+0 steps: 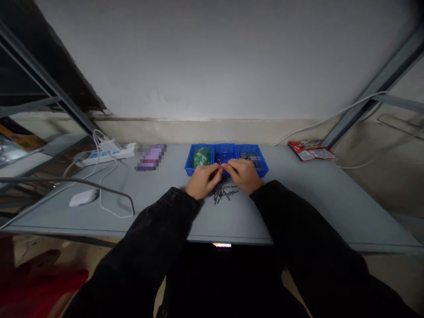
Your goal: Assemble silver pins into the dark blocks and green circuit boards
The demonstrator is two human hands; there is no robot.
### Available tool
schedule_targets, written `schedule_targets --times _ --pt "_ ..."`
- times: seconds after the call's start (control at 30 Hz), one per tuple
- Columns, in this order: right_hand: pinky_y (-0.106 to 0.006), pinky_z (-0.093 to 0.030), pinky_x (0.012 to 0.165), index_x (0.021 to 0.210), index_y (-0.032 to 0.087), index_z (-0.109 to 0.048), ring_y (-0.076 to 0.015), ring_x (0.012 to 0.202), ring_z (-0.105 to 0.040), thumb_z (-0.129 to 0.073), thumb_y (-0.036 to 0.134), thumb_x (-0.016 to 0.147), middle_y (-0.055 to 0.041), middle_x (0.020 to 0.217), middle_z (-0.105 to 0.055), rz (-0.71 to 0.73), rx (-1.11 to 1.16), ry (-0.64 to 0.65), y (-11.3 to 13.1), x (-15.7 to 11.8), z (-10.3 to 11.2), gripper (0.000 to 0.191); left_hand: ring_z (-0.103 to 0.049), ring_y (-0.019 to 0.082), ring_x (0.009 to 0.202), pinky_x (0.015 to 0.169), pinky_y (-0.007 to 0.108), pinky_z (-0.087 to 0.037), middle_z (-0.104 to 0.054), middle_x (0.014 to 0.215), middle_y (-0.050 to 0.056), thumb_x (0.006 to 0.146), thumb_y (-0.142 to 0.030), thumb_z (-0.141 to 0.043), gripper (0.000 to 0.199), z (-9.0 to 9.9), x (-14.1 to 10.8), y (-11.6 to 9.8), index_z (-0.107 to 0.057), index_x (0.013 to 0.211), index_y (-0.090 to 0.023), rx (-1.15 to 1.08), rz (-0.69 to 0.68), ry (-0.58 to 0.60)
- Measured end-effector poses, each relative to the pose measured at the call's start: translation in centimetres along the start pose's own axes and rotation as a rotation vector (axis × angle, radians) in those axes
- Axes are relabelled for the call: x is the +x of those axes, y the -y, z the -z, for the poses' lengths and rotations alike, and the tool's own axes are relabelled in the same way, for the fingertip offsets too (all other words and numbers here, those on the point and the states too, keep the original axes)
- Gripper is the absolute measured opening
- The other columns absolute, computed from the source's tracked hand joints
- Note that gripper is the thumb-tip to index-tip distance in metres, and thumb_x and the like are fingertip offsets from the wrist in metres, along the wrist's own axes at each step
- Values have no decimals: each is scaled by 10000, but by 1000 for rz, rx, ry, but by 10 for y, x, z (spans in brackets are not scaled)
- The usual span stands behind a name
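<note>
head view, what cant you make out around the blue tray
Head view:
- Whatever the left hand and right hand hold, if anything: hidden by their fingers.
- Middle compartment of the blue tray: contents partly hidden by the hands, and too small.
- Dark pieces in the right compartment: too small to identify.
- Loose dark pieces on the table: too small to identify.
- Purple object: blurred by pixelation.

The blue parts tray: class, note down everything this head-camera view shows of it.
The blue parts tray looks like moulded plastic, with three open compartments side by side, and sits flat near the far edge of the grey table. The left compartment holds green pieces, the middle small dark pins, the right dark parts. The left hand and right hand hide its front rim; whether they touch it cannot be told.
</note>
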State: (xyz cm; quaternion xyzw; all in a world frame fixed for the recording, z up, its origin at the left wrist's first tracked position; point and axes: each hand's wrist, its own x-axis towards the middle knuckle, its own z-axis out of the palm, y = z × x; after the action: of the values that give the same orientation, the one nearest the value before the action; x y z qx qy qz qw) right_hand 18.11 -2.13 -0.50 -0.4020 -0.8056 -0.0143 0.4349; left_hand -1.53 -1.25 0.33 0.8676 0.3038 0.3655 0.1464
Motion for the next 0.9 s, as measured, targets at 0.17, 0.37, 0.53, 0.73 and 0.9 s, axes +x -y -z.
schedule_targets --times 0.17,0.37,0.53,0.73,0.9 --pt "-302 -446 747 1065 202 -597 -174 795 -626 -488 293 1049 -41 923 -685 -3 99 26 4 0 4 143 -453 99 609 646 235 -361 -564 695 -31 1037 -276 -497 231 0 1 1 -655 914 -161 8 35 -61" --pt "-316 -456 775 1002 204 -580 -187 849 -618 -420 247 1065 -55 944 -653 33 82 19 0 0 0 177 -452 108 605 634 241 -361 -562 680 -28 1037 -287 -496 241 -1 0 2 -656 909 -160 25 54 -46" --pt "-310 -414 711 806 208 -541 -168 737 -557 -414 297 1078 -30 813 -614 5 25 3 -3 0 -1 313 -456 106 607 623 241 -350 -558 681 -26 1052 -316 -474 292 -2 1 3 -644 872 -161 1 16 23" --pt "-308 -443 735 954 211 -614 -179 792 -634 -460 324 1071 -33 881 -693 -25 43 -2 -2 -1 0 224 -479 110 624 640 242 -371 -596 713 -18 1048 -303 -489 267 -2 1 3 -676 924 -159 31 35 -14" --pt "-314 -468 777 1050 209 -595 -194 878 -660 -423 232 1066 -54 982 -697 29 51 12 -1 -1 -1 174 -478 107 623 650 242 -376 -585 704 -24 1046 -287 -500 254 0 1 2 -682 928 -155 29 47 -38"
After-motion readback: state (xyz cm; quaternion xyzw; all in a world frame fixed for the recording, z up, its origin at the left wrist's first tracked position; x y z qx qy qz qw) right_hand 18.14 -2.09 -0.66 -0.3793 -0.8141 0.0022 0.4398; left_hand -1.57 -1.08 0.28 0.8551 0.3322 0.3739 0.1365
